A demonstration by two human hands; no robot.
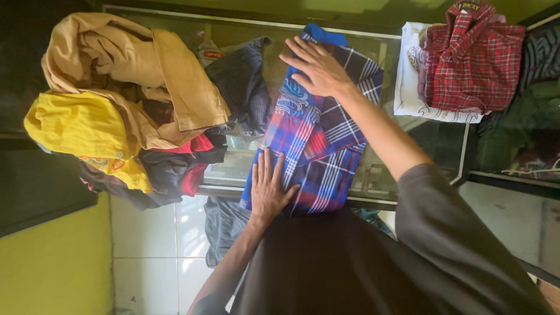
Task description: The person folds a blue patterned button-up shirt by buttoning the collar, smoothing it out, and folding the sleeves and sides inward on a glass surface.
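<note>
Both palms lie flat, fingers spread: left hand (268, 189) at the near edge of the blue plaid cloth (318, 134) in mid-frame on the glass table (373, 175), right hand (315, 67) at its far end. Smoothing outward with even pressure seems best before creasing.

Glass-topped table (373, 175) under laundry.
Spread flat at the middle, a blue and red plaid cloth (318, 146); at the left end, a heap of clothes (128, 111) in tan, yellow, red and dark tones; beside it a dark striped garment (242, 81); at the right end, a red checked shirt (469, 58) on folded white cloth (411, 87).
</note>
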